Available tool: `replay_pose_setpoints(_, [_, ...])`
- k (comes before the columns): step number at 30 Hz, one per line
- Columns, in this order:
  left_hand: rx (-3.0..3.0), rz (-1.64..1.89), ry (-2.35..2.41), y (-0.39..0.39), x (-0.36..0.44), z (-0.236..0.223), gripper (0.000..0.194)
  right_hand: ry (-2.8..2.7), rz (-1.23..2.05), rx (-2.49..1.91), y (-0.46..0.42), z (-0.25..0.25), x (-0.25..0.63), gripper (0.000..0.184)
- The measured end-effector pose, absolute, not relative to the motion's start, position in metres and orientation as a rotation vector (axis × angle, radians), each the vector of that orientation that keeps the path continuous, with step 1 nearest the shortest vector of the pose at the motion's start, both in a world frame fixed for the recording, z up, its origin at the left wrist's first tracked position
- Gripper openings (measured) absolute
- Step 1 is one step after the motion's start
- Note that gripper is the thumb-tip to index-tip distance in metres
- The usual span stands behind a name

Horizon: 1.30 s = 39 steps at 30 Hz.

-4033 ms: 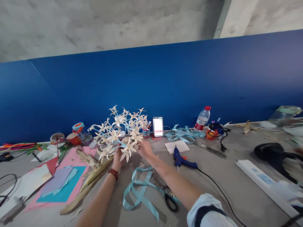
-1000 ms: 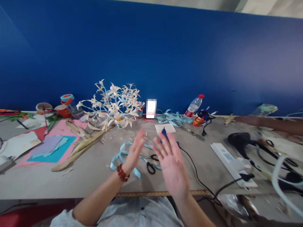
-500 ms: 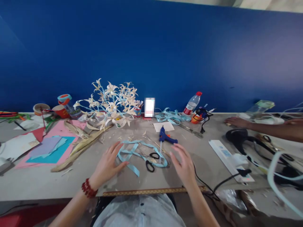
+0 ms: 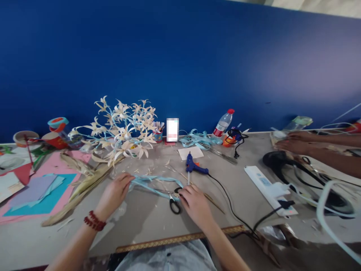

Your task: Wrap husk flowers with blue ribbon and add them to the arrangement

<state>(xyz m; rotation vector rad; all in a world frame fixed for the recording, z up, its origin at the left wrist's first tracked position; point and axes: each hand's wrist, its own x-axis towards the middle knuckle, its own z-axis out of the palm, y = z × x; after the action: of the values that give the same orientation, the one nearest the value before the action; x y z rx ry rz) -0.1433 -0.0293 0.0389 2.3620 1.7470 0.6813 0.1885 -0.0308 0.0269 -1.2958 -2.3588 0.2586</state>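
A loop of light blue ribbon (image 4: 150,177) lies on the table in front of me, stretched sideways between my hands. My left hand (image 4: 117,188), a red bead bracelet at the wrist, is closed on its left end. At the right end, my right hand (image 4: 197,205) has its fingers bent down on the ribbon, right beside the scissors; its fingertips are partly hidden. The black-handled scissors (image 4: 175,206) lie partly under the ribbon. Just beyond my right hand is a blue glue gun (image 4: 193,165), a clear glue stick in its back.
White artificial flowers (image 4: 121,128) stand back left, near coloured paper (image 4: 42,195) and dried husks (image 4: 84,188). A ribbon heap (image 4: 197,139) and bottle (image 4: 224,124) are behind. Right are a power strip (image 4: 267,190) and another person's hands (image 4: 296,143). A patterned strip (image 4: 180,239) lies along the front edge.
Both hands have come down from hovering apart onto the ribbon, and their fingers have closed. The ribbon loop is drawn straighter. The view has turned slightly right.
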Motion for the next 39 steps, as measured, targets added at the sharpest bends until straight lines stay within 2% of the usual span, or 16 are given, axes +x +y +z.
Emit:
replay_pose_setpoints(6, [2.442, 0.619, 1.568, -0.038, -0.139, 0.038, 0.034, -2.612, 0.119, -1.419, -0.015, 0.033, 0.173, 0.01])
replay_pose_setpoints(11, [2.419, 0.643, 1.651, -0.043, -0.157, 0.029, 0.031, -2.497, 0.21, -1.507, -0.011, 0.036, 0.176, 0.01])
replay_pose_setpoints(14, [2.403, 0.661, 1.722, -0.044, -0.173, 0.026, 0.028, -2.253, 0.38, -1.43, -0.012, 0.029, 0.185, 0.011])
replay_pose_setpoints(17, [2.383, 0.694, 1.817, -0.045, -0.187, 0.023, 0.028, -1.847, 0.701, -1.317, -0.015, 0.017, 0.193, 0.007])
replay_pose_setpoints(21, [2.385, 0.661, 1.888, -0.042, -0.199, 0.019, 0.029, -1.124, 1.147, -1.09, -0.017, 0.008, 0.195, 0.023])
replay_pose_setpoints(25, [2.417, 0.621, 1.866, -0.04, -0.209, 0.015, 0.027, -0.754, 1.238, -0.961, -0.01, 0.017, 0.199, 0.04])
replay_pose_setpoints(30, [2.408, 0.646, 2.123, -0.048, -0.224, 0.025, 0.029, -0.871, 1.088, -1.057, -0.011, 0.029, 0.211, 0.039])
replay_pose_setpoints(34, [2.326, 0.683, 2.427, -0.062, -0.202, 0.047, 0.042, -1.063, 1.195, -1.102, -0.022, 0.025, 0.203, 0.037])
replay_pose_setpoints(37, [2.272, 1.023, 2.078, -0.071, -0.157, 0.055, 0.042, -1.118, 1.338, -1.092, -0.029, 0.021, 0.182, 0.04])
replay_pose_setpoints(39, [2.094, 1.013, 1.74, -0.074, -0.12, 0.053, 0.038, -1.155, 1.429, -1.082, -0.034, 0.021, 0.166, 0.037])
